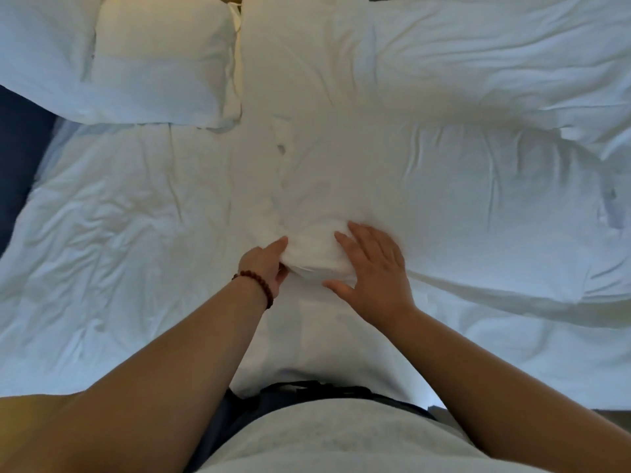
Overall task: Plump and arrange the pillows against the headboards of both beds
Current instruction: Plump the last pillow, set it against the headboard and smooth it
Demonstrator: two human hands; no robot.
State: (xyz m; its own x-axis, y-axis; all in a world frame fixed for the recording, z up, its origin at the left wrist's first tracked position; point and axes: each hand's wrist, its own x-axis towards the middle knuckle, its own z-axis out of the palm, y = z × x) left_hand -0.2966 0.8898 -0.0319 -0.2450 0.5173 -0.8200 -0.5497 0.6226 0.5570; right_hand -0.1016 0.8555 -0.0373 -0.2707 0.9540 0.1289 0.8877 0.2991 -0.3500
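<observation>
Currently, the left hand (269,264) pinches a bunched fold of white fabric (314,254); the right hand (375,271) lies spread flat beside it. The white rectangular fabric pillow (160,59) lies up-left, well apart. Risk: tugging the fold could rumple the crumpled white duvet (119,233).

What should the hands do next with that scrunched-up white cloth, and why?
Probably pull the bunched white cloth gently leftward to smooth it. The left hand, with the dark red bead bracelet, grips the bunch, the right hand lies flat on it with spread fingers, and the cloth there is humped.
</observation>
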